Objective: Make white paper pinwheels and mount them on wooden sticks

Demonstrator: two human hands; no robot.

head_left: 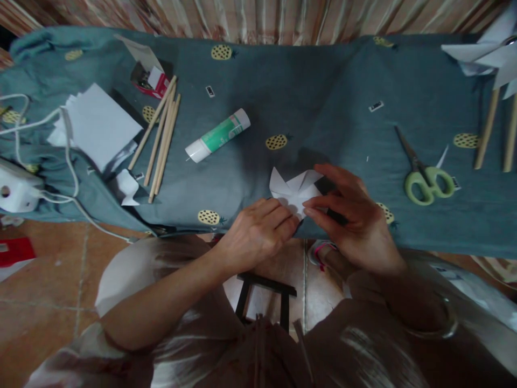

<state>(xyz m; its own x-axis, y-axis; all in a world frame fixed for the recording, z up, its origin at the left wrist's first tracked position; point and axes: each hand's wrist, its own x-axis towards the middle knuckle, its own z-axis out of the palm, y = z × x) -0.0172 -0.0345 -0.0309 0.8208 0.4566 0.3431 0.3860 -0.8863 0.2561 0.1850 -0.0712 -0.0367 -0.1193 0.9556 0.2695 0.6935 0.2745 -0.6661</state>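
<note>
A white paper pinwheel (pixel 297 191) is held between my two hands near the front edge of the cloth-covered table. My left hand (pixel 258 230) grips its lower left side, the fingers curled over the paper. With thumb and fingertips, my right hand (pixel 351 213) pinches the right side of the folded paper. Pointed blades stick up at the top of the pinwheel; its lower part is covered by my fingers. Beyond my hands lies a glue stick (pixel 220 134) with a green label. Green-handled scissors (pixel 424 175) rest to the right of my right hand.
Several wooden sticks (pixel 161 143) lie left of the glue stick, beside a stack of white paper (pixel 103 126). Behind them stands an open red box (pixel 149 81). More paper pinwheels on sticks (pixel 490 56) are at the far right. A white power strip (pixel 18 186) with cables sits at left.
</note>
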